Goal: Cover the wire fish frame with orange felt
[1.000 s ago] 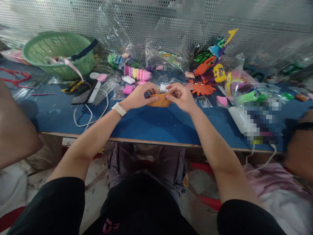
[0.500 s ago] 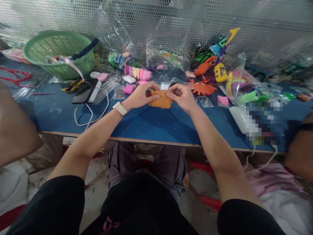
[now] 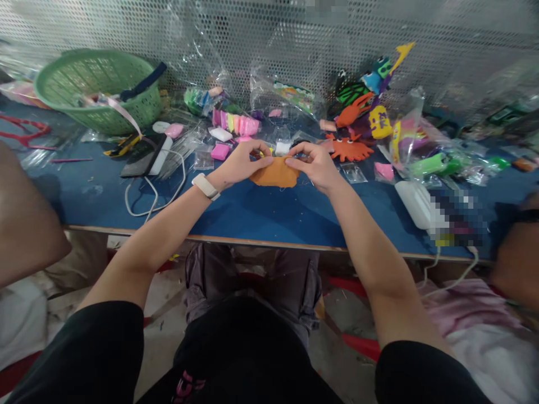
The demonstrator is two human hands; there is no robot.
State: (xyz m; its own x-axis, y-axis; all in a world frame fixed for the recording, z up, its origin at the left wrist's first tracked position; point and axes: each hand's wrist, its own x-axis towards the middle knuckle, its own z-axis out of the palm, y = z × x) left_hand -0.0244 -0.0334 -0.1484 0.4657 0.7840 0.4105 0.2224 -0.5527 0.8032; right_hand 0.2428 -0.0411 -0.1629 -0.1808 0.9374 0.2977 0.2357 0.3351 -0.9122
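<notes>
Between my two hands hangs a flattened piece of orange-brown modelling clay (image 3: 275, 174), its lower edge drooping over the blue table. My left hand (image 3: 245, 163) pinches its upper left edge between thumb and fingers. At the upper right edge, my right hand (image 3: 316, 166) has a similar pinch on it. Just behind the clay lie a small white packet (image 3: 282, 148) and something yellow, partly hidden by my fingers. A pink clay block (image 3: 220, 151) sits left of my left hand. An orange clay crab (image 3: 351, 148) lies beyond my right hand.
A green basket (image 3: 96, 119) stands at the back left, with a phone (image 3: 143, 157) and white cable (image 3: 155, 196) in front. Clay figures (image 3: 380, 122) and plastic bags are at the back right. A white device (image 3: 415, 205) lies right. Other people's arms flank both sides.
The orange-brown clay is stretched a little wider, and its left end now shows more below my left hand. My hands keep their pinch; the view has shifted slightly.
</notes>
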